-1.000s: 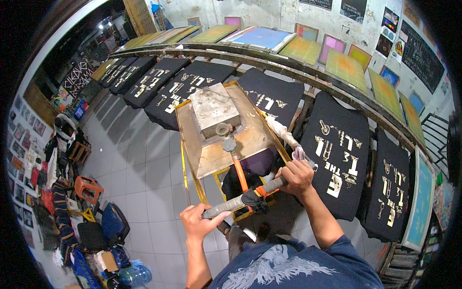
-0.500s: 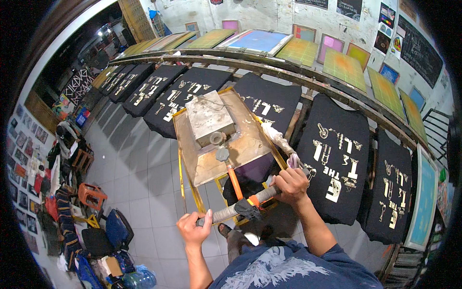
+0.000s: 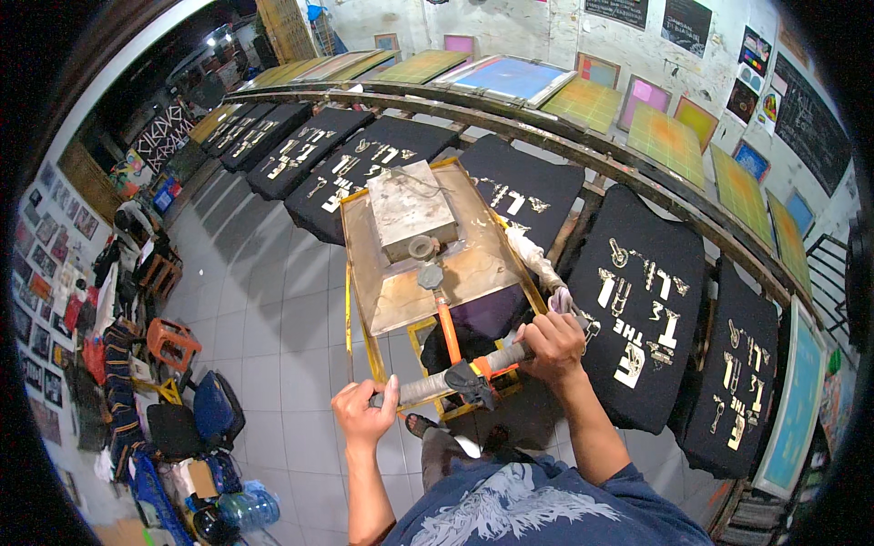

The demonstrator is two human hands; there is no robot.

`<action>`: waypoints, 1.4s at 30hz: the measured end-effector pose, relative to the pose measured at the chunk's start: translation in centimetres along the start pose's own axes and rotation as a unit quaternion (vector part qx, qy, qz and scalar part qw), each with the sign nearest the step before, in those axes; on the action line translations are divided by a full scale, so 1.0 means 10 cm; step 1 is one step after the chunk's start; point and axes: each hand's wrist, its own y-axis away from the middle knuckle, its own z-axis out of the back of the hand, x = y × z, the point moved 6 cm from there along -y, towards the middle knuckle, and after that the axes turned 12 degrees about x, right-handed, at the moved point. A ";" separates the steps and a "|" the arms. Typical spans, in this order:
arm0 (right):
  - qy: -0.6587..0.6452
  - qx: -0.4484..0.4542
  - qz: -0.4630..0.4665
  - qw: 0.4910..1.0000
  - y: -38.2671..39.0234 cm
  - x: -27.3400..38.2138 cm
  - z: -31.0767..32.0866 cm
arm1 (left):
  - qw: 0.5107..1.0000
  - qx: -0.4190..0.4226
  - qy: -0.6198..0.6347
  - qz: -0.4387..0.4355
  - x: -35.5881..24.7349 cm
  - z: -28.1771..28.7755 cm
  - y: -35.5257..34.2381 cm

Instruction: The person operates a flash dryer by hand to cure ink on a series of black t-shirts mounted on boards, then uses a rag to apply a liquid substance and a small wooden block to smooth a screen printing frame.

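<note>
Both hands grip a grey-wrapped handlebar (image 3: 423, 389) in front of my body. My left hand (image 3: 364, 411) is closed round its left end, thumb raised along it. My right hand (image 3: 553, 346) wraps the right end, beside a bundled whitish cable (image 3: 537, 259). An orange bar (image 3: 448, 328) runs from the handlebar toward a grey knob (image 3: 430, 276). Beyond it is a wheeled-looking yellow frame (image 3: 371, 359) under a wide metal hood (image 3: 482, 273), topped by a grey metal box (image 3: 410, 209). The hood's far side is close to a printed black T-shirt (image 3: 523, 182).
Black T-shirts with cream prints (image 3: 637, 300) line a long rack at the right and back. Screen-printing frames (image 3: 510, 77) lean behind it. At left stand a red-orange stool (image 3: 173, 344), a blue chair (image 3: 217, 414) and a water jug (image 3: 250, 510) on a tiled floor (image 3: 273, 364).
The view has turned slightly, so the shirts and frames shift rightward. Both hands keep their hold on the handlebar, and the hood stays beside nearly the same shirts.
</note>
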 end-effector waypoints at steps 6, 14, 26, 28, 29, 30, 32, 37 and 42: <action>-0.010 0.002 0.001 1.000 -0.02 0.00 0.03 | 1.000 0.002 0.009 0.004 -0.03 0.00 -0.02; -0.010 0.002 -0.010 1.000 0.02 -0.02 -0.03 | 1.000 -0.001 0.007 -0.008 0.01 -0.02 0.00; 0.010 0.001 -0.007 1.000 -0.01 0.00 -0.02 | 1.000 -0.008 0.012 -0.006 -0.06 0.03 -0.05; 0.013 -0.004 -0.007 1.000 -0.01 0.00 -0.01 | 1.000 -0.005 0.010 -0.002 -0.06 0.02 -0.05; 0.011 -0.006 -0.004 1.000 0.00 -0.01 -0.02 | 1.000 -0.004 0.009 0.000 -0.06 0.02 -0.05; 0.010 -0.007 -0.002 1.000 0.00 -0.01 -0.02 | 1.000 -0.003 0.004 -0.001 -0.05 0.02 -0.04; 0.007 -0.006 0.000 1.000 0.00 -0.01 -0.02 | 1.000 0.001 -0.005 -0.002 -0.02 0.01 -0.03; 0.003 0.001 -0.005 1.000 -0.02 0.01 0.01 | 1.000 0.003 -0.003 0.003 -0.04 0.02 -0.04; 0.006 0.001 -0.004 1.000 -0.01 0.00 0.00 | 1.000 0.000 0.000 0.001 -0.05 0.02 -0.04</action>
